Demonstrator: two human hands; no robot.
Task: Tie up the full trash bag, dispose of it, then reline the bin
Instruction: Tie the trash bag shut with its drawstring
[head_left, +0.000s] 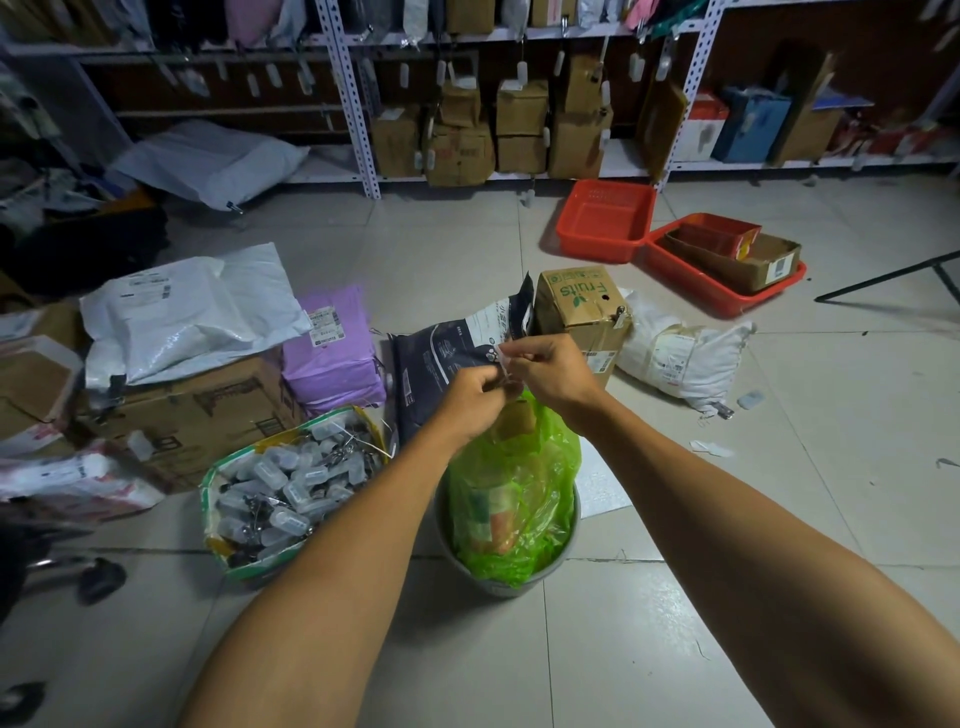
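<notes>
Your left hand (470, 389) and right hand (553, 371) are both pinched shut on the gathered neck of the green trash bag (511, 499), just above it. The bag sits in the grey bin (506, 584) on the floor, bulging with packaging. Left of the bin, an open box (215, 499) brims with small clear plastic cases. Farther back stands a red basket (605, 221).

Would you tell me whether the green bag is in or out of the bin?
In: the green bag sits inside the bin, its gathered top held above by both hands.
</notes>
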